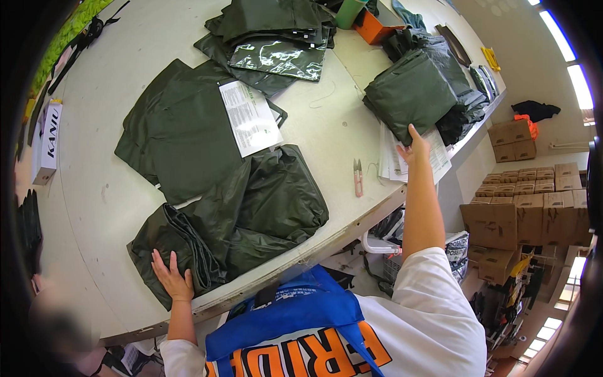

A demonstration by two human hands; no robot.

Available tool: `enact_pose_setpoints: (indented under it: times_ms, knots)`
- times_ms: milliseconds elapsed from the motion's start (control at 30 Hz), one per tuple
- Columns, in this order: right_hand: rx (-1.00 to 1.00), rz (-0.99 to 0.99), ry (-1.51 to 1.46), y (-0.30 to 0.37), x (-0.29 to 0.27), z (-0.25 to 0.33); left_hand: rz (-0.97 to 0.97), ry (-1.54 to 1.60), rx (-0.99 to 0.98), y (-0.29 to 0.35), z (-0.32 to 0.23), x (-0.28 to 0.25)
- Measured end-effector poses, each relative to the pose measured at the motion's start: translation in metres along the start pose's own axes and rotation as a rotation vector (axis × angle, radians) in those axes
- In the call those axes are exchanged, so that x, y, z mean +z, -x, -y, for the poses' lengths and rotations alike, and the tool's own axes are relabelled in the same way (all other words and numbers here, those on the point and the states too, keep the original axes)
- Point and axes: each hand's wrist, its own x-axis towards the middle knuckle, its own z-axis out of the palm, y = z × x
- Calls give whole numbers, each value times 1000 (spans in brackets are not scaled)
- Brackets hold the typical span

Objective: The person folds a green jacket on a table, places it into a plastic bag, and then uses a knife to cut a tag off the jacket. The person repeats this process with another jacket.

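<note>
My left hand [171, 276] lies with fingers spread on a rolled-up end of a dark green waterproof-looking garment [276, 195], spread crumpled along the table's near edge. At the right, my right hand [416, 147] grips the near corner of a folded dark green garment [411, 94], thumb uppermost. That folded piece rests on a heap of similar dark green and black pieces [461, 113]. Beneath my right hand are printed paper sheets [392, 157]. Left of them lie small thread snips [358, 178] with pinkish handles. A printed sheet [251, 118] sits on a flat green garment [182, 132].
Further back on the white table [339, 125] are stacked green garments [270, 25], one in shiny clear plastic, and an orange box [377, 30]. A long white box [47, 141] stands far left. Brown cartons [490, 220] are piled beyond the table's right side.
</note>
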Motion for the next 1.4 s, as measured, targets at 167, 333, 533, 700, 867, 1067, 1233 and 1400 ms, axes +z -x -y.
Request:
enact_pose_setpoints:
  times_ms: [167, 333, 533, 700, 867, 1067, 1233, 1400]
  knots:
    - [-59, 100, -360, -8, -19, -24, -1, -1, 6, -3, -2, 0]
    - [281, 73, -705, 38, -25, -36, 11, -10, -5, -1, -2, -2]
    - [300, 192, -666, 50, -8, -47, -7, 20, 9, -5, -3, -3]
    - [146, 398, -429, 79, 0, -12, 15, 68, -20, -5, -5, -10]
    - [-43, 708, -332, 150, -12, 37, 161, 4, -166, -12, -20, -33]
    - [-22, 1274, -36, 288, 35, 54, 82, 219, -274, -1, -29, -45]
    - [44, 1954, 577, 400, 162, 11, -364, 1963, -878, 43, 28, -72]
    - [-70, 1742, 1338, 429, 242, -92, -134, 2151, -1085, 73, 63, -105]
